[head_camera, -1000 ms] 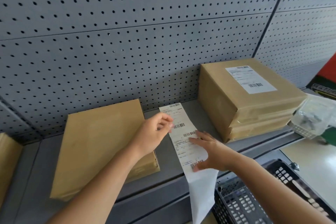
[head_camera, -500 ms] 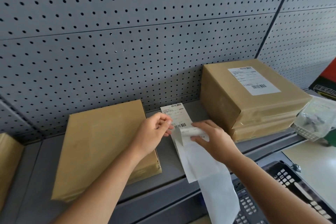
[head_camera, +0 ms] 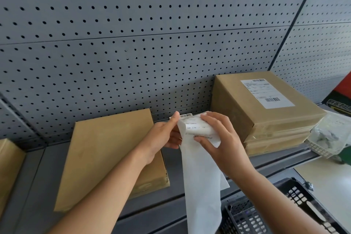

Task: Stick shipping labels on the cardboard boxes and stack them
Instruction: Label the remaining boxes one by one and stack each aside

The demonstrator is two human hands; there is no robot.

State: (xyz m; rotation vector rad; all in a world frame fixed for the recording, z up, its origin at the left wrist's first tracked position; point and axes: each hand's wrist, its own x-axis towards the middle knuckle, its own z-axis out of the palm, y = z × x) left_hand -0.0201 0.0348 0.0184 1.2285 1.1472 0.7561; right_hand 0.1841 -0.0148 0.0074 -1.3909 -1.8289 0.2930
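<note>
Left hand (head_camera: 161, 138) pinches the label strip (head_camera: 195, 125) at its upper edge; right hand (head_camera: 222, 142) curls round its folded part (the backing (head_camera: 201, 195) hangs below the fingers); bare box (head_camera: 106, 157) lies left of them; labelled stack (head_camera: 266, 112) right.

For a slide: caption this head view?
Left hand and right hand peel a shipping label from its backing beside an unlabelled cardboard box.

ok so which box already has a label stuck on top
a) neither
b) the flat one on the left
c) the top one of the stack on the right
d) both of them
c: the top box of the right stack carries a white label, while the flat box on the left has a bare top.
</note>
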